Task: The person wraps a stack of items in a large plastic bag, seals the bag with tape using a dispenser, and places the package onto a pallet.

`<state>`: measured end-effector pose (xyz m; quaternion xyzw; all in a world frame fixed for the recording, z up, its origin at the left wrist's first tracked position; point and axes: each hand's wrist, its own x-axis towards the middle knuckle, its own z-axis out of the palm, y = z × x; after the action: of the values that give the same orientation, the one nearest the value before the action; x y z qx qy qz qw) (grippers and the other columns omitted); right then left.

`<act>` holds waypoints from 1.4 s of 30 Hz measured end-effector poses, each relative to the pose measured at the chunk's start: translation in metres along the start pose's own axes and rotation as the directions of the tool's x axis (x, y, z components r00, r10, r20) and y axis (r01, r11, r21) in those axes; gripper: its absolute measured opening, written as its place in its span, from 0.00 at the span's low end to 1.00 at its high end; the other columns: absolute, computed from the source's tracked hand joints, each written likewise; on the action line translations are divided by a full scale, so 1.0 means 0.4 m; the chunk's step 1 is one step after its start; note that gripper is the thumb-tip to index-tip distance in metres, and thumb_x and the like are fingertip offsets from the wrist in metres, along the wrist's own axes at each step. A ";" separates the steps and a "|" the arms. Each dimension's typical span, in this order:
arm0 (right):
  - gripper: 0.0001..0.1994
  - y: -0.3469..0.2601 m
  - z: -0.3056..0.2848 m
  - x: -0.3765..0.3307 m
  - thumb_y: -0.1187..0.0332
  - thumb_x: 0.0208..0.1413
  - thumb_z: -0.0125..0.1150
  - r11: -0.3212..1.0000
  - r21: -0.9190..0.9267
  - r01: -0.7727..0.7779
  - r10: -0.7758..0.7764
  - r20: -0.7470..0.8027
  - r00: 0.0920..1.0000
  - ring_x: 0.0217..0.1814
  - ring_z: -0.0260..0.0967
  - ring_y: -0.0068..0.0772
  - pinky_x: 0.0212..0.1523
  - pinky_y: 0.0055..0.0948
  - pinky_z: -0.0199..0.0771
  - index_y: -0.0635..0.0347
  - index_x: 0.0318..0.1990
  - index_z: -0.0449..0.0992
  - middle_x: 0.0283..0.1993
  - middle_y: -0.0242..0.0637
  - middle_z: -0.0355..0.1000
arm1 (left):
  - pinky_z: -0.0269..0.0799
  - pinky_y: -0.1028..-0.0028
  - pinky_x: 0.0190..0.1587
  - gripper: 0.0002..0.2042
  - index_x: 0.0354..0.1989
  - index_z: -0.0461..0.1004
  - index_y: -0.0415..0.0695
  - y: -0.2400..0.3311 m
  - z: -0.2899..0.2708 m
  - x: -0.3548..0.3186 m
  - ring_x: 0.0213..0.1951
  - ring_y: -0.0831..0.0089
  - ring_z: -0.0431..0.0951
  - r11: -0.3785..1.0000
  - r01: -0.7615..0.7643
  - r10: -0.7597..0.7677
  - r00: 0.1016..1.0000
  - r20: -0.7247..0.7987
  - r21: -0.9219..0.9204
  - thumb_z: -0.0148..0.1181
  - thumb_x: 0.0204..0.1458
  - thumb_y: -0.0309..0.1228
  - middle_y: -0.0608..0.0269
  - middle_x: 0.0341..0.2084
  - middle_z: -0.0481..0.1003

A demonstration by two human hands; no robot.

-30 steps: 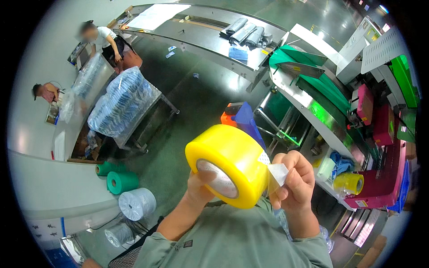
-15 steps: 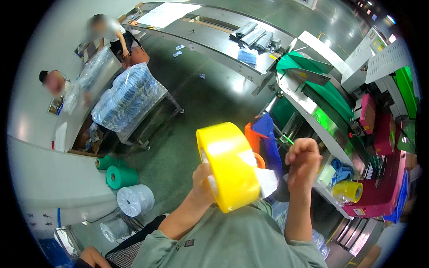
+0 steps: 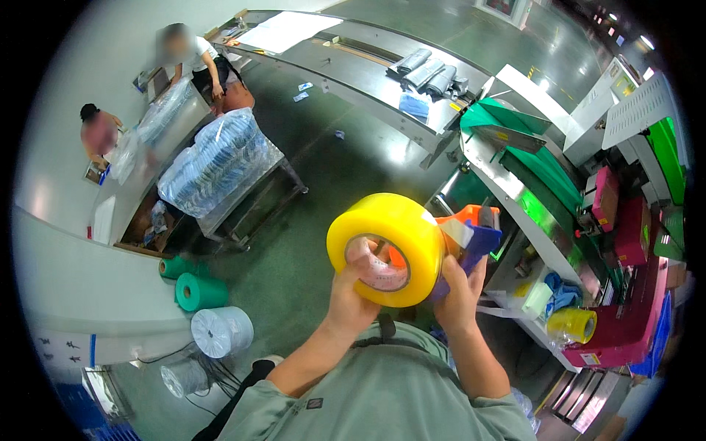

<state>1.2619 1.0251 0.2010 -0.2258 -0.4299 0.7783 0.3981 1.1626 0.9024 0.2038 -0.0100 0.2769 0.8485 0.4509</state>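
Note:
A large yellow roll of packing tape (image 3: pixel 423 235) is held up in front of my chest, its open core turned toward me. My left hand (image 3: pixel 354 294) grips its lower left side, with fingers inside the core. Right behind the roll's right edge is a tape dispenser (image 3: pixel 482 239) in blue and orange. My right hand (image 3: pixel 460 301) is closed around its lower part, close against the roll. The roll hides part of the dispenser, so I cannot tell whether the tape is fitted on it.
To the right stands a machine with a magenta body (image 3: pixel 614 327); another yellow tape roll (image 3: pixel 573 325) lies beside it. Grey rolled bags (image 3: pixel 434 73) rest on the far metal table. Two people work at the left near a cart of wrapped blue packs (image 3: pixel 220 158). Green rolls (image 3: pixel 200 292) stand on the floor.
The tape roll has turned so its core faces me. My right hand, raised apart in a fist before, has come down and in onto the dispenser, which now sits higher beside the roll.

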 end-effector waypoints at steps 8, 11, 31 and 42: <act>0.39 0.043 0.019 -0.048 0.63 0.51 0.68 0.999 0.027 -0.027 0.020 0.220 0.975 0.60 0.61 0.31 0.61 0.35 0.62 0.59 0.66 0.51 0.58 0.36 0.61 | 0.64 0.65 0.61 0.32 0.61 0.58 0.49 -0.020 0.031 -0.018 0.57 0.67 0.68 0.992 -0.005 0.005 1.000 -0.003 -0.123 0.60 0.53 0.52 0.63 0.53 0.67; 0.44 0.027 0.033 -0.030 0.58 0.51 0.69 0.952 0.279 -0.128 0.061 0.236 0.970 0.67 0.56 0.36 0.66 0.39 0.57 0.59 0.69 0.46 0.65 0.39 0.57 | 0.63 0.65 0.62 0.35 0.62 0.57 0.49 -0.061 0.023 -0.029 0.58 0.68 0.67 0.996 0.011 -0.015 0.998 -0.053 -0.090 0.62 0.50 0.54 0.65 0.53 0.67; 0.34 0.117 -0.054 -0.032 0.63 0.52 0.69 0.941 -0.153 0.301 -0.205 0.451 0.869 0.64 0.58 0.35 0.63 0.37 0.57 0.61 0.63 0.57 0.62 0.36 0.60 | 0.63 0.64 0.59 0.27 0.58 0.65 0.51 -0.051 0.031 -0.007 0.56 0.69 0.70 0.992 -0.020 0.009 0.996 -0.090 -0.126 0.52 0.55 0.55 0.67 0.53 0.71; 0.23 0.081 0.004 -0.006 0.69 0.60 0.53 0.979 -0.089 -0.185 0.199 0.193 0.961 0.61 0.63 0.31 0.61 0.36 0.64 0.56 0.62 0.56 0.59 0.35 0.63 | 0.57 0.70 0.63 0.30 0.61 0.62 0.46 -0.033 0.003 0.001 0.58 0.72 0.66 0.992 0.077 -0.088 0.989 -0.116 -0.096 0.61 0.54 0.48 0.69 0.55 0.68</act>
<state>1.2483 1.0122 0.1745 -0.2007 -0.4710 0.8165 0.2669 1.1728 0.9090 0.1986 -0.0932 0.2637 0.8389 0.4670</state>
